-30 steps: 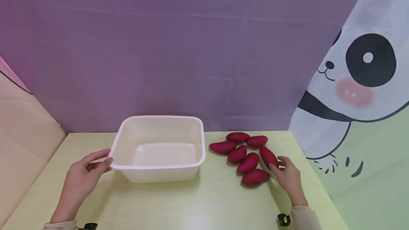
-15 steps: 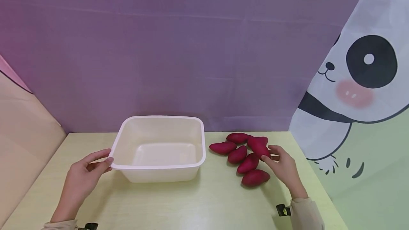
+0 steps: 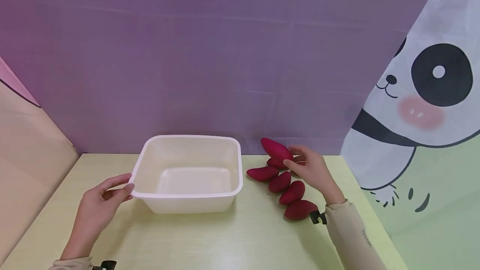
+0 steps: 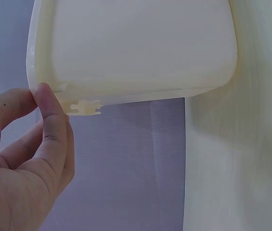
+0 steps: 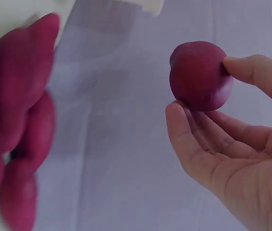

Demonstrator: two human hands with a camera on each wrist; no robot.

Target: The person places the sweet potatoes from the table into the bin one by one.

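Observation:
My left hand (image 3: 99, 209) pinches the near left corner of a white plastic basin's rim, thumb and fingers on either side of it. The basin (image 3: 187, 205) stands upright on the table with nothing inside. Up in the air, a red-skinned sweet potato (image 3: 275, 149) is held by my right hand (image 3: 311, 170) between thumb and fingers at one end. The right wrist view shows this sweet potato (image 5: 200, 77) end-on, apart from the others. Below it several more sweet potatoes (image 3: 292, 193) lie in a loose group on the table, one partly hidden behind the right hand.
The pale wooden table (image 3: 180, 241) ends at a purple cloth backdrop (image 3: 210, 66). A panda-print cloth (image 3: 423, 116) hangs on the right, and a beige one (image 3: 30, 153) on the left. Small dark devices sit at both wrists.
My right hand has lifted the sweet potato off the table and carried it up, back and to the left over the group. The left hand has stayed at the basin's rim.

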